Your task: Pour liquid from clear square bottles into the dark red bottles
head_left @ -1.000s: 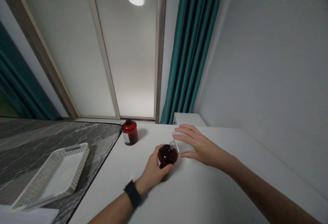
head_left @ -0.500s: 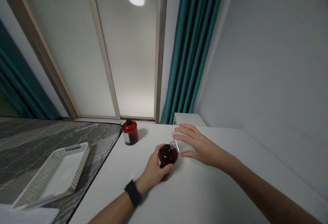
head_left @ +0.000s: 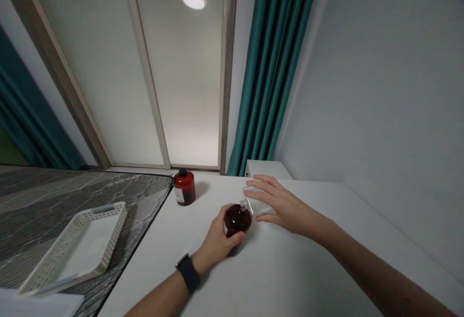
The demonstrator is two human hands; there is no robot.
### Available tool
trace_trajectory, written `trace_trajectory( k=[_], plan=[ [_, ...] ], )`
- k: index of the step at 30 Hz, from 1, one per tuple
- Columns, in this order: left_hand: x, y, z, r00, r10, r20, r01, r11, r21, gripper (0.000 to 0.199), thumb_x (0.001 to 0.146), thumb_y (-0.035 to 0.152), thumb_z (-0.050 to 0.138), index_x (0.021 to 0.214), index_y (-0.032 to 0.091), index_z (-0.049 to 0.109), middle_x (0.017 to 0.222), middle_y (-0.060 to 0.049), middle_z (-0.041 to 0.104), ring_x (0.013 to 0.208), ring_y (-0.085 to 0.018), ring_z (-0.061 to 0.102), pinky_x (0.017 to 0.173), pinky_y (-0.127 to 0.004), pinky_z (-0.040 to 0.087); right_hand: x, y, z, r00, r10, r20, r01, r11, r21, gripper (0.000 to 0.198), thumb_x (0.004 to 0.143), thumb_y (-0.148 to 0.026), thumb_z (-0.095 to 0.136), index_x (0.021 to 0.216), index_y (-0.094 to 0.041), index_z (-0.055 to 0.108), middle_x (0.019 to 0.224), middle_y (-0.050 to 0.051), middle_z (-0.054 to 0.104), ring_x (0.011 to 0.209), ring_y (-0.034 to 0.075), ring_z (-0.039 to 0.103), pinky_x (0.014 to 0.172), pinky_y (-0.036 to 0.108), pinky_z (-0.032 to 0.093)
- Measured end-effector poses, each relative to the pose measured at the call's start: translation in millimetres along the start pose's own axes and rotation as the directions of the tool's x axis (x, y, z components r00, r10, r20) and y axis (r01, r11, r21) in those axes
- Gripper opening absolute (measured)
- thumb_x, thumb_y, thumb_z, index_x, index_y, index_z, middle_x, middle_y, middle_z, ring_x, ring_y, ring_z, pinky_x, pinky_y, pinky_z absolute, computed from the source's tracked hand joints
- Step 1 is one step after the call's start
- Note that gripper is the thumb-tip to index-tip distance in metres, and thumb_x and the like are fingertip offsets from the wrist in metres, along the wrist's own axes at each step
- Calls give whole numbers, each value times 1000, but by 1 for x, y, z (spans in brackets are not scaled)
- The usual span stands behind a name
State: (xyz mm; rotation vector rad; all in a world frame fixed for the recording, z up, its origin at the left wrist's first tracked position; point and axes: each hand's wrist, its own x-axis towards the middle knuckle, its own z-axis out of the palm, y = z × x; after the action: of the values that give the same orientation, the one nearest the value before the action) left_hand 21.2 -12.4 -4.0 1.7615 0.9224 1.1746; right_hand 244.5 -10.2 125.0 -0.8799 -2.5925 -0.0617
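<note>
Gripping the red bottle (head_left: 237,219) over the white table (head_left: 282,273), the left hand (head_left: 217,239) wraps its body, neck aimed at the clear glass (head_left: 258,208), long axis apparently leaning that way. The right hand (head_left: 284,206) curls round the glass, just beside that neck. Farther off, a second bottle (head_left: 185,186) stands upright, its white label (head_left: 179,195) too small to read.

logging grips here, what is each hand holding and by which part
The left hand grips the dark red bottle around its body, below the neck; the right hand holds the clear container by its sides.
</note>
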Motion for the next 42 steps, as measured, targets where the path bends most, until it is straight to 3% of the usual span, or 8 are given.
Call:
trace_trajectory(
  k=[9,24,42],
  plan=[
    [1,3,0,1000,-10,1,10,1000,-10,59,73,20,68,128,18,48,122,-9,64,111,-28,60,102,-45,45,0,0,-1,1000,-8,-2,8,1000,-18,64,81,-25,81,139,-25,53,146,11,54,145,29,38,115,54,43],
    [0,6,-1,1000,4,0,-4,1000,-16,57,75,29,69,127,17,49,122,-10,64,112,-29,60,102,-46,45,4,-3,-7,999,-32,23,33,999,-35,63,81,-25,80,138,-25,54,146,12,56,143,30,41,114,55,43],
    [-1,4,0,1000,-7,-4,7,1000,-23,59,72,20,68,128,19,49,121,-8,64,111,-27,61,102,-44,45,5,-5,-9,998,-47,35,50,997,-62,60,82,-25,79,137,-23,55,146,12,55,145,31,39,114,54,43]
  ],
)
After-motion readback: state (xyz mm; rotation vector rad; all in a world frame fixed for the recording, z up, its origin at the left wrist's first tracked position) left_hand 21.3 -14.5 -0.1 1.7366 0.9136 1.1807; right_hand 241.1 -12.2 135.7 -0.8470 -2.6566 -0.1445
